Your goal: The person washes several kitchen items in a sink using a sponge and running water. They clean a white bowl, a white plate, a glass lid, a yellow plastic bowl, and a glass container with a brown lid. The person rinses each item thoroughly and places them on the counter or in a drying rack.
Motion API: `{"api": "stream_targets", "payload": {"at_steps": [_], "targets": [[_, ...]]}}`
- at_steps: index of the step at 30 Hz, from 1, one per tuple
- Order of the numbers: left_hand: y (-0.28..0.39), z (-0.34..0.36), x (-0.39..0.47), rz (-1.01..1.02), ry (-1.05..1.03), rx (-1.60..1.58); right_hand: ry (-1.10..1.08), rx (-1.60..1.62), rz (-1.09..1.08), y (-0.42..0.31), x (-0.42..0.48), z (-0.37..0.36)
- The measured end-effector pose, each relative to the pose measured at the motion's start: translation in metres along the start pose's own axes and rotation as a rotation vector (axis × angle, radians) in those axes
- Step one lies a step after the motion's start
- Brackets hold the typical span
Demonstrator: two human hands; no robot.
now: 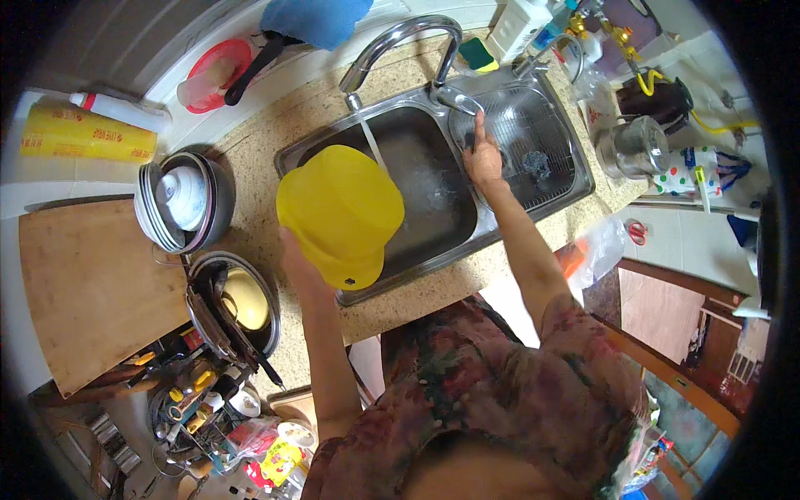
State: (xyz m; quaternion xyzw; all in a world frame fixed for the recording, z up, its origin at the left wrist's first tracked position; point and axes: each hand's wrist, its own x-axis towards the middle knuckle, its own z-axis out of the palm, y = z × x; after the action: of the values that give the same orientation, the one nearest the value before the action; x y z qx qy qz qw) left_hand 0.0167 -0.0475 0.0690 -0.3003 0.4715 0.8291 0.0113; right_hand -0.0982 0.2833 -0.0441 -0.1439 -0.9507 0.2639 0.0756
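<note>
My left hand (pixel 302 262) grips the near left edge of a yellow basin-like container (pixel 337 209), tilted over the left bowl of a steel double sink (pixel 437 231). Its underside or outer wall faces me, so its inside is hidden. Water (pixel 373 142) runs from the chrome faucet (pixel 400 31) down behind the container's right edge. My right hand (pixel 484 159) reaches over the divider, with the index finger extended onto the faucet's lever (pixel 459 100). A wire rack (pixel 537 119) and a scouring pad (pixel 536 164) lie in the right bowl.
Stacked bowls (pixel 184 197) and a pot with a yellow bowl (pixel 247 300) stand left of the sink, beside a wooden board (pixel 100 281). Behind the sink are a sponge (pixel 478 55) and a white bottle (pixel 519 28). A steel canister (pixel 634 147) stands at the right.
</note>
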Motion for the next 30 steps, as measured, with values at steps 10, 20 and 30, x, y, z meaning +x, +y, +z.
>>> {"api": "stream_targets", "payload": {"at_steps": [10, 20, 30], "targets": [[0.054, 0.026, -0.053, 0.192, -0.003, -0.062, -0.43, 0.283, -0.308, -0.006, -0.036, 0.013], [0.111, 0.011, -0.097, 0.307, 0.054, -0.212, -0.548, 1.17, -0.427, -0.135, -0.021, -0.033], [0.103, 0.008, -0.099, 0.287, 0.09, -0.131, -0.652, -0.401, -0.924, -0.078, -0.024, 0.031]]}}
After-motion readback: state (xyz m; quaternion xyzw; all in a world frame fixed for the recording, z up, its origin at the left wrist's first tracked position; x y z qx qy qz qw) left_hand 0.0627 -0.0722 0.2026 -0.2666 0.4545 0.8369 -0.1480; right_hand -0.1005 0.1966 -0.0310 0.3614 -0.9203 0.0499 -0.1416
